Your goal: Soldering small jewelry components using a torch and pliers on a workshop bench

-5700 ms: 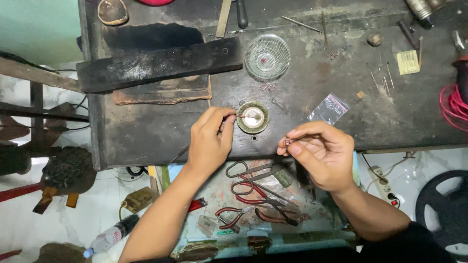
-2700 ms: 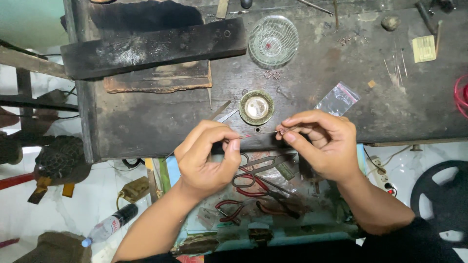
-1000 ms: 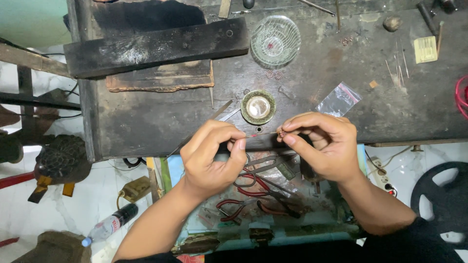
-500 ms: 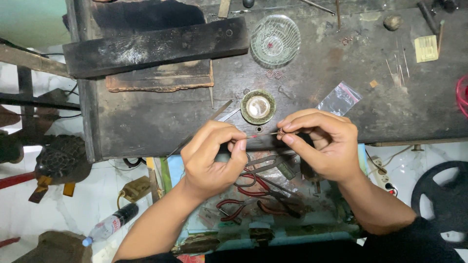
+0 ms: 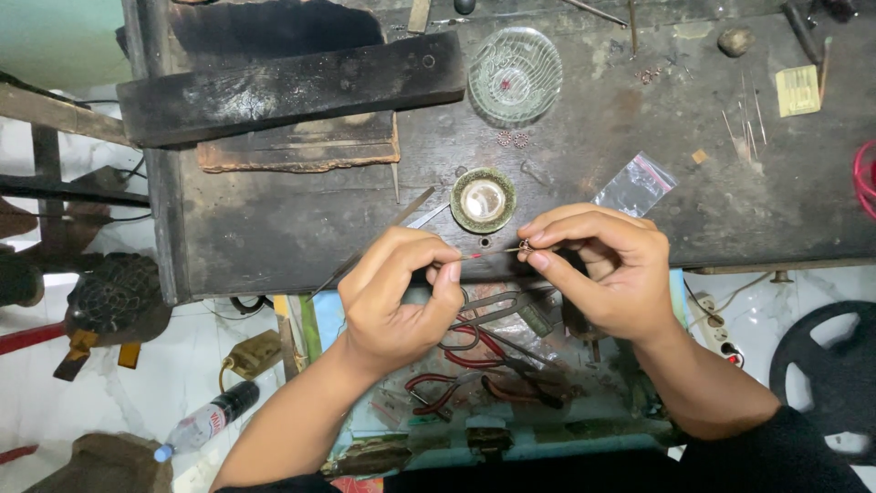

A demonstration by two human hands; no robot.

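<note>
My left hand pinches a thin needle-like tool with a red end, its tip pointing right. My right hand holds a tiny round metal piece between thumb and forefinger, right at the tool's tip. Both hands hover over the front edge of a dark, worn workbench. A small round brass dish sits on the bench just beyond the hands.
A glass bowl, a charred wood block, a small clear plastic bag, thin wires and a yellow pad lie on the bench. Pliers fill a drawer below. A plastic bottle lies on the floor.
Over the last seconds my left hand left the brass dish and came beside the right. In the last second the hands barely shift; the tool stays at the small piece.
</note>
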